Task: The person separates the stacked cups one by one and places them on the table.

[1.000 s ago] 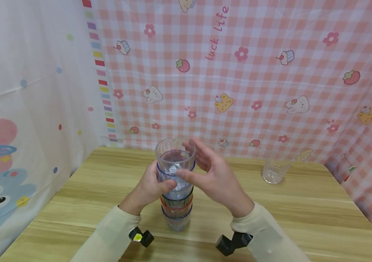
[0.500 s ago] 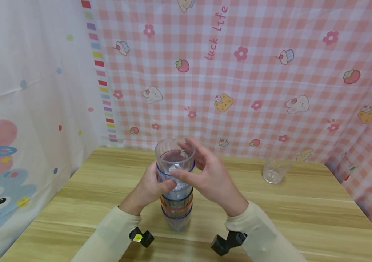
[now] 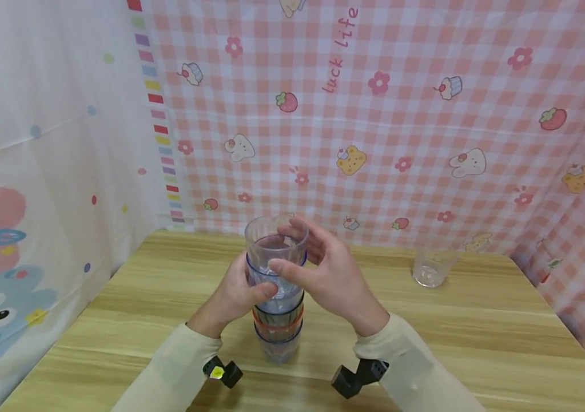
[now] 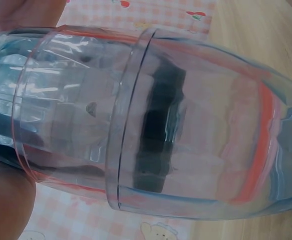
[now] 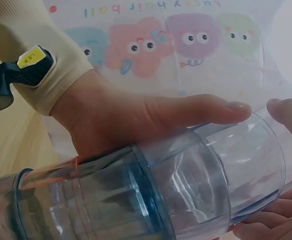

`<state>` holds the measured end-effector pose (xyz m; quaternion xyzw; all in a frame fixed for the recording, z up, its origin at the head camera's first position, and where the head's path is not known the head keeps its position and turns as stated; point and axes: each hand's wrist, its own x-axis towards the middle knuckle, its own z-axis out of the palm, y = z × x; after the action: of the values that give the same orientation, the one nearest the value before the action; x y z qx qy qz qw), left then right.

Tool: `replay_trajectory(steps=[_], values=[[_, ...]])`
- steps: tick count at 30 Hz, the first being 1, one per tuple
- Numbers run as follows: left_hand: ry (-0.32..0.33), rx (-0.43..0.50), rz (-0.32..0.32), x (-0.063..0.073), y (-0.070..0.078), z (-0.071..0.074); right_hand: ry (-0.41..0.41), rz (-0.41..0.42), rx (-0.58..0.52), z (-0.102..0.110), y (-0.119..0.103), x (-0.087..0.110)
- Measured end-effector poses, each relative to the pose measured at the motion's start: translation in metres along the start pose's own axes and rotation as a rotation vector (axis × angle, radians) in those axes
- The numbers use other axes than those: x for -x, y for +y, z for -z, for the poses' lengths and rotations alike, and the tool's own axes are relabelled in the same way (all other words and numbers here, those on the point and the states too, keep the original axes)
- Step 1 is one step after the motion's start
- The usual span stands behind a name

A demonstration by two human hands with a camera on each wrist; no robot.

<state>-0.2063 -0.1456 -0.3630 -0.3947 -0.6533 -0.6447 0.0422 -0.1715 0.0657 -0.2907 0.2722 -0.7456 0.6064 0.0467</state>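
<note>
A tall stack of clear plastic cups (image 3: pixel 279 300) stands upright in the head view, with blue, black and orange rims. My left hand (image 3: pixel 238 292) grips its upper part from the left, thumb across the front. My right hand (image 3: pixel 330 272) holds the topmost cup (image 3: pixel 271 229), its thumb in front and fingers behind the far side. In the right wrist view, the left hand (image 5: pixel 120 115) lies along the stack, while the right thumb and fingers surround the top cup (image 5: pixel 253 165). The nested cups (image 4: pixel 186 130) fill the left wrist view. Some fingers are hidden behind the stack.
One clear cup (image 3: pixel 430 272) stands apart at the back right of the wooden table (image 3: pixel 457 337). A pink checked cloth (image 3: pixel 374 131) hangs behind the table, and a white patterned cloth (image 3: pixel 66 143) hangs on the left.
My right hand has shifted slightly left, and its thumb has come up and in over the front of the top cup. The left hand keeps its grip in place.
</note>
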Motion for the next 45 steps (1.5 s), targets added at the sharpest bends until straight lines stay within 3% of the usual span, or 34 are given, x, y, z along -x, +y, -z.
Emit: replay_trajectory(steps=[19, 29, 45], values=[[0.011, 0.001, 0.017, -0.002, -0.001, -0.001, 0.032, 0.078, 0.001, 0.004, -0.01, -0.001], [0.036, -0.058, 0.032, -0.002, 0.0, -0.001, 0.064, 0.156, 0.01, 0.01, -0.02, -0.004], [0.027, -0.045, 0.014, -0.003, -0.001, -0.002, 0.097, 0.231, 0.001, 0.019, -0.035, -0.007]])
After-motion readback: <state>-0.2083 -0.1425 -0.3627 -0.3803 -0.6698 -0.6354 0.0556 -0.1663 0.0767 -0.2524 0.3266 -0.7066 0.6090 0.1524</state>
